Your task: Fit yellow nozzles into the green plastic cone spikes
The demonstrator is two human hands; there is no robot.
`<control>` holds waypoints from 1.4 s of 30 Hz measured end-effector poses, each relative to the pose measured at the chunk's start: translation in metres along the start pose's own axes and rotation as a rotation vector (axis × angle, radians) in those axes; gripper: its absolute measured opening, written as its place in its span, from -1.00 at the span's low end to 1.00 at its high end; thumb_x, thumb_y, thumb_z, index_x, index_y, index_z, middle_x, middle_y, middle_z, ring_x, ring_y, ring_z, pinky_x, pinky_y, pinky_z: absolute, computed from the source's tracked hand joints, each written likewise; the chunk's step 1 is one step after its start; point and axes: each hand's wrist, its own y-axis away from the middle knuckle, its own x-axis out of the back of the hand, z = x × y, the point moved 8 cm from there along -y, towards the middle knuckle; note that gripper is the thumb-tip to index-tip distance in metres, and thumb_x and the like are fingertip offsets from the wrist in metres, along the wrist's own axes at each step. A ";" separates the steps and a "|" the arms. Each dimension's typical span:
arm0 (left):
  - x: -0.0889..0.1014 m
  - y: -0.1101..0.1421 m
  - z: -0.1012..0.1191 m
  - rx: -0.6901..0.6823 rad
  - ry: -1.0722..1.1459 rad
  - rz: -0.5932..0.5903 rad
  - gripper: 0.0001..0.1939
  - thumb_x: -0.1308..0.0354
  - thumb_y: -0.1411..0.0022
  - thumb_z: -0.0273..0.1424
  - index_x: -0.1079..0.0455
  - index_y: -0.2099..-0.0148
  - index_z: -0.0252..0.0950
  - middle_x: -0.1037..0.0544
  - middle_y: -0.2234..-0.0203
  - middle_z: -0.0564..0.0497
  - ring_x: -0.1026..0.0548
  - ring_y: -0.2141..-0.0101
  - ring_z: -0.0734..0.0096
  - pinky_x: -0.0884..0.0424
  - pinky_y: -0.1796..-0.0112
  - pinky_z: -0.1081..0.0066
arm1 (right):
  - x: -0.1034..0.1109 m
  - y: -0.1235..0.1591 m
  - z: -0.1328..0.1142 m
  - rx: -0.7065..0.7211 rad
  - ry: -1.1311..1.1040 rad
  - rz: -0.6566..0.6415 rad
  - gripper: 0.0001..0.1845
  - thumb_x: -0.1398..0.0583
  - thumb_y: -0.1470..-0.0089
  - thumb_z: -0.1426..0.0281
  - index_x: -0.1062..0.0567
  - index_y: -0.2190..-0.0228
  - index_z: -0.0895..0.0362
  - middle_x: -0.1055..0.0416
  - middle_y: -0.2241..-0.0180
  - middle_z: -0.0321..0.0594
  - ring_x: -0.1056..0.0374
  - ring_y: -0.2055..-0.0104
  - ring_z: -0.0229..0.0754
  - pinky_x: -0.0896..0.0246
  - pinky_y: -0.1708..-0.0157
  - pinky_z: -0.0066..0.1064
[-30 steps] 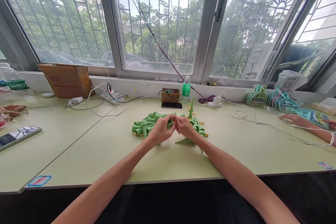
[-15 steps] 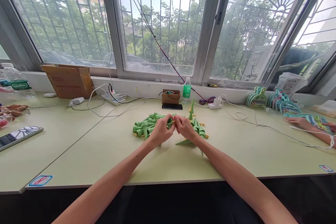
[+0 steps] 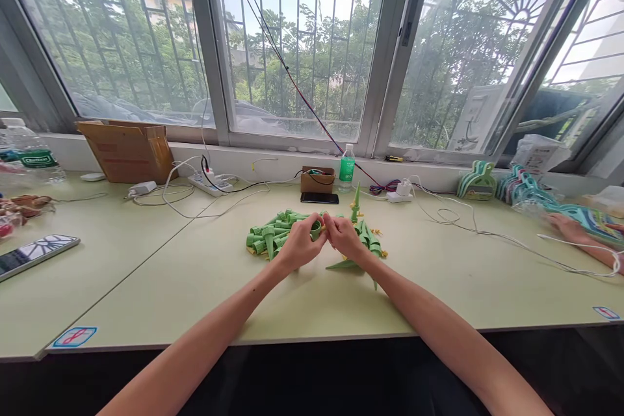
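My left hand (image 3: 300, 244) is closed around a green plastic watering spike (image 3: 316, 229), whose round open end shows at the fingers. Fingertips meeting it, my right hand (image 3: 345, 238) pinches a small yellow piece at the spike; its outline is mostly hidden. A pile of green spikes (image 3: 269, 238) with yellow bits lies beside and behind my left hand. Close to my right hand lie more green spikes (image 3: 373, 244) fitted with yellow parts. One green spike (image 3: 356, 203) stands upright behind it, point up.
At the back are a small cardboard box (image 3: 317, 179), a black phone (image 3: 319, 197), a bottle (image 3: 346, 168) and power strips with cables. White cable (image 3: 526, 250) runs along the right. Another person's hand (image 3: 568, 229) touches teal items there. A phone (image 3: 36, 255) lies left.
My hands stay nearly in place, with a slight shift of the fingers at the spike. At the right, the other person's hand and the teal items have moved.
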 end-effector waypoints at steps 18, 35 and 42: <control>-0.002 0.001 0.002 -0.037 -0.012 0.001 -0.87 -0.03 -0.20 -0.32 -0.28 0.27 -0.27 -0.34 0.58 0.16 -0.14 0.66 0.61 -0.13 0.53 0.52 | 0.006 -0.001 -0.004 0.064 0.028 0.059 -0.45 0.12 -0.27 0.08 -0.14 0.64 0.13 -0.05 0.68 -0.38 0.02 0.57 -0.34 0.11 0.54 -0.47; 0.002 0.000 -0.003 0.002 -0.044 0.051 -0.85 -0.05 -0.19 -0.28 -0.25 0.30 -0.27 -0.31 0.59 0.16 -0.17 0.65 0.61 -0.11 0.54 0.52 | 0.005 0.000 -0.004 0.040 0.022 0.045 -0.53 0.07 -0.26 0.09 -0.15 0.58 0.10 -0.12 0.71 -0.40 -0.02 0.62 -0.34 0.08 0.55 -0.48; -0.001 0.000 -0.001 -0.029 -0.019 0.029 -0.88 -0.05 -0.20 -0.32 -0.25 0.30 -0.27 -0.33 0.60 0.16 -0.18 0.65 0.60 -0.11 0.53 0.53 | 0.002 -0.001 -0.002 0.039 0.012 0.024 -0.41 0.13 -0.26 0.02 -0.14 0.67 0.12 -0.11 0.72 -0.36 -0.03 0.61 -0.33 0.10 0.54 -0.46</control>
